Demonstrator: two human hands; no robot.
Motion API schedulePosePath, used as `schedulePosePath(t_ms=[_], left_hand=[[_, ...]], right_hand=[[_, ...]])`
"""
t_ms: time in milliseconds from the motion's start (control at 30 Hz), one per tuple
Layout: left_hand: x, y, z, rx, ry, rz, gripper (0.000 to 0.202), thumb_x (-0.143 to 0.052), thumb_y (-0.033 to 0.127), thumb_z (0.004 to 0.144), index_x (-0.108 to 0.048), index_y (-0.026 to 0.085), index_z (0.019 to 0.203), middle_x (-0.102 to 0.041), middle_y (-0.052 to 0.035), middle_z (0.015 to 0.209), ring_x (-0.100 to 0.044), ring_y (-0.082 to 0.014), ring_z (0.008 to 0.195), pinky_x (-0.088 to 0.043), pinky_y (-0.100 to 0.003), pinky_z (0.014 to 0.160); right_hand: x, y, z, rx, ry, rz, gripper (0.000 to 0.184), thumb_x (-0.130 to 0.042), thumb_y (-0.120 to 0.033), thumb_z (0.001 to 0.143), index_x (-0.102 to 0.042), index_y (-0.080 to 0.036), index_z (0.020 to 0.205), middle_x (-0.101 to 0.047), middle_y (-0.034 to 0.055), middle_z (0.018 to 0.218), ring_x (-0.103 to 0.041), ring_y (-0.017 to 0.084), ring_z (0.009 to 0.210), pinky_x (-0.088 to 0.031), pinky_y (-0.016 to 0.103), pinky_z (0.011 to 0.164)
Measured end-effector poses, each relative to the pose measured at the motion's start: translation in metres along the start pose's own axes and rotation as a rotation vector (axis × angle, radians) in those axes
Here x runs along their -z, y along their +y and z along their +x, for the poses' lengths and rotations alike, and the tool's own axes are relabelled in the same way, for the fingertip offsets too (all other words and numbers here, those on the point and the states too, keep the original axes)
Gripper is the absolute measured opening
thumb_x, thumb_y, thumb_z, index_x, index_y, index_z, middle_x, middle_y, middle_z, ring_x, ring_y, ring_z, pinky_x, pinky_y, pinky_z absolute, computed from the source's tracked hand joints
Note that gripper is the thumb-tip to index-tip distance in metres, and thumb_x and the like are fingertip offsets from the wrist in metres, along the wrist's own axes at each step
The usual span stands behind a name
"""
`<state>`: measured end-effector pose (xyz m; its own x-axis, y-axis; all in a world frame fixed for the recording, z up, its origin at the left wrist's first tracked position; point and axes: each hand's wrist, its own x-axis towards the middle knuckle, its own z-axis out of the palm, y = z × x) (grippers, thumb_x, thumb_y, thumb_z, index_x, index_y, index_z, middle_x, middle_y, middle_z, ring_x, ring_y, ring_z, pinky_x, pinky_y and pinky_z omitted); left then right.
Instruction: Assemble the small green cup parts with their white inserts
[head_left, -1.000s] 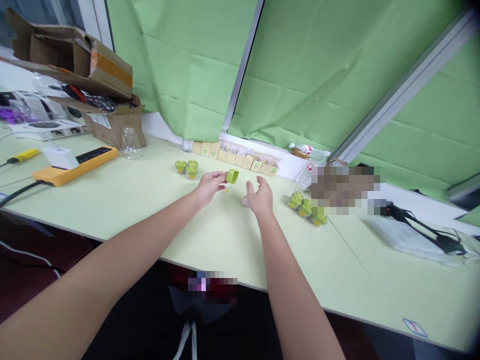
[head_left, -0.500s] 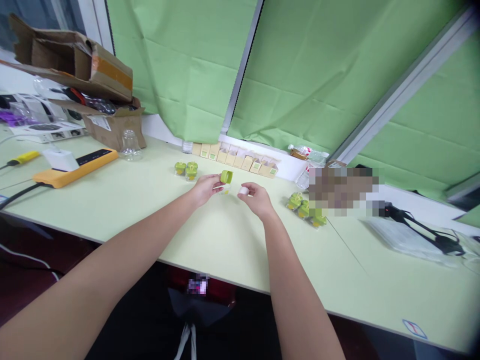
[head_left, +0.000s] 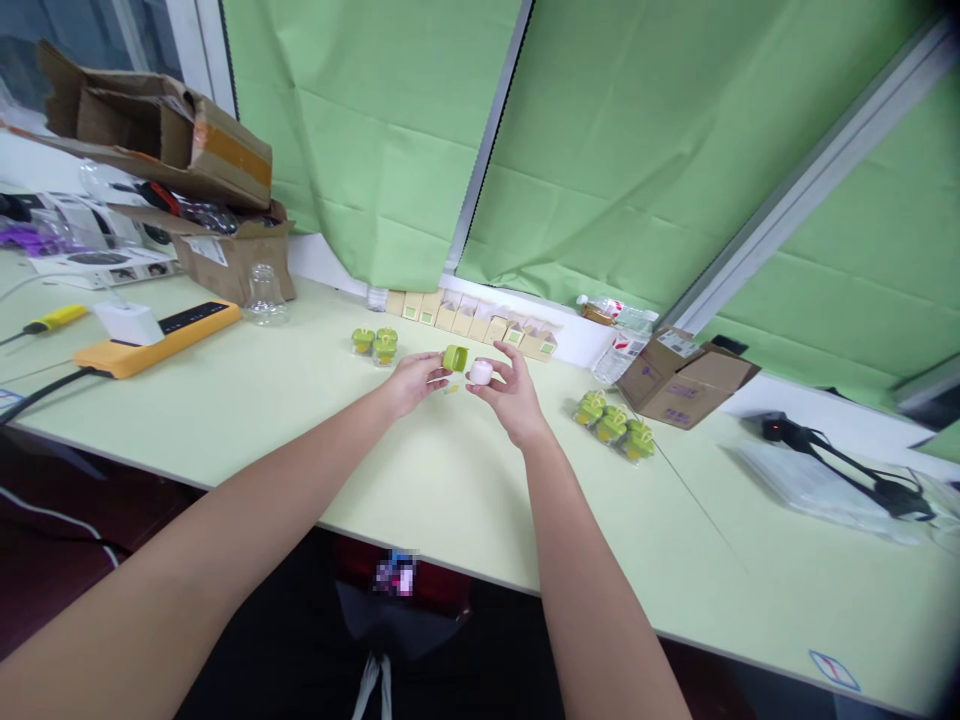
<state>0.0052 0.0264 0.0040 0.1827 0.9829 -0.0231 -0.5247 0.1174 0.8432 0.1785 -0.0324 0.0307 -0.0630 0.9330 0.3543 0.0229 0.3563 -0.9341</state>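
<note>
My left hand point(head_left: 411, 382) pinches a small green cap point(head_left: 454, 358) just above the pale green table point(head_left: 300, 420). My right hand point(head_left: 511, 393) is closed on a small white round piece point(head_left: 481, 373), held close to the cap's open side. A little yellow bit lies on the table under the cap. Behind my hands stands a row of small beige boxes point(head_left: 472, 318). Two green-capped jars point(head_left: 375, 343) sit to the left of my hands, and a cluster of several more point(head_left: 615, 421) lies to the right.
Torn cardboard boxes point(head_left: 180, 170) and a clear glass flask point(head_left: 264, 295) stand at the back left, near an orange power strip point(head_left: 157, 335) with a white adapter. A small brown carton point(head_left: 686, 375) and black cables point(head_left: 847, 465) lie at the right. Green blinds hang behind.
My right hand picked the white piece up off the table and brought it up to the green cap. My left hand turned the cap a little.
</note>
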Motion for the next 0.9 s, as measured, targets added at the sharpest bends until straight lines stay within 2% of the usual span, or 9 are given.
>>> schedulePosePath(t_ms=[133, 233, 367, 467, 667, 767, 900], left_hand=[[0.001, 0.000, 0.001, -0.004, -0.001, -0.005, 0.018, -0.077, 0.020, 0.071, -0.068, 0.014, 0.086, -0.070, -0.0097, 0.098, -0.064, -0.0144, 0.081, -0.052, -0.027, 0.073], [0.002, -0.001, 0.002, 0.001, 0.006, -0.004, 0.017, -0.076, 0.019, 0.071, -0.068, 0.014, 0.086, -0.070, -0.0097, 0.099, -0.064, -0.0146, 0.082, -0.052, -0.028, 0.073], [0.002, -0.002, 0.003, -0.006, -0.002, -0.001, 0.015, -0.074, 0.018, 0.073, -0.069, 0.013, 0.086, -0.070, -0.0094, 0.098, -0.064, -0.0151, 0.083, -0.052, -0.028, 0.073], [0.002, -0.001, 0.003, -0.006, -0.009, 0.006, 0.016, -0.075, 0.018, 0.072, -0.069, 0.013, 0.086, -0.069, -0.0092, 0.096, -0.064, -0.0152, 0.081, -0.051, -0.028, 0.073], [-0.001, 0.001, -0.004, -0.035, -0.087, 0.075, 0.026, -0.080, 0.028, 0.069, -0.070, 0.013, 0.088, -0.069, -0.0089, 0.098, -0.063, -0.0165, 0.086, -0.049, -0.029, 0.077], [-0.002, 0.003, -0.006, -0.049, -0.147, 0.100, 0.033, -0.082, 0.035, 0.067, -0.070, 0.014, 0.090, -0.070, -0.0092, 0.100, -0.064, -0.0181, 0.091, -0.048, -0.030, 0.079], [-0.002, 0.002, -0.006, -0.067, -0.158, 0.074, 0.035, -0.083, 0.038, 0.067, -0.071, 0.015, 0.091, -0.069, -0.0086, 0.102, -0.064, -0.0177, 0.091, -0.048, -0.031, 0.081]], right_hand=[[-0.001, -0.002, -0.001, -0.043, -0.011, 0.065, 0.069, -0.078, -0.024, 0.064, -0.044, -0.030, 0.123, -0.064, 0.0036, 0.117, -0.069, 0.019, 0.098, -0.052, 0.043, 0.100], [0.000, -0.005, -0.002, -0.115, -0.041, 0.166, 0.055, -0.075, -0.020, 0.063, -0.053, -0.025, 0.113, -0.067, 0.0036, 0.112, -0.068, 0.020, 0.102, -0.048, 0.043, 0.106], [-0.001, -0.010, 0.000, -0.172, -0.051, 0.358, 0.036, -0.067, -0.016, 0.063, -0.062, -0.019, 0.098, -0.070, 0.0056, 0.104, -0.069, 0.022, 0.100, -0.047, 0.043, 0.108], [-0.002, -0.011, 0.001, -0.181, 0.000, 0.385, 0.028, -0.069, -0.017, 0.065, -0.064, -0.020, 0.092, -0.071, 0.0041, 0.098, -0.070, 0.021, 0.096, -0.049, 0.043, 0.107], [-0.002, -0.005, 0.002, -0.114, 0.121, 0.246, 0.034, -0.080, -0.027, 0.065, -0.063, -0.023, 0.095, -0.069, 0.0010, 0.097, -0.067, 0.019, 0.097, -0.055, 0.042, 0.095], [-0.001, -0.002, 0.003, -0.060, 0.116, 0.126, 0.038, -0.081, -0.034, 0.066, -0.063, -0.024, 0.098, -0.069, 0.0016, 0.102, -0.065, 0.018, 0.097, -0.057, 0.038, 0.087], [-0.002, 0.003, 0.005, 0.015, 0.098, 0.064, 0.042, -0.084, -0.036, 0.063, -0.064, -0.022, 0.097, -0.071, 0.0038, 0.104, -0.065, 0.018, 0.097, -0.054, 0.036, 0.090]])
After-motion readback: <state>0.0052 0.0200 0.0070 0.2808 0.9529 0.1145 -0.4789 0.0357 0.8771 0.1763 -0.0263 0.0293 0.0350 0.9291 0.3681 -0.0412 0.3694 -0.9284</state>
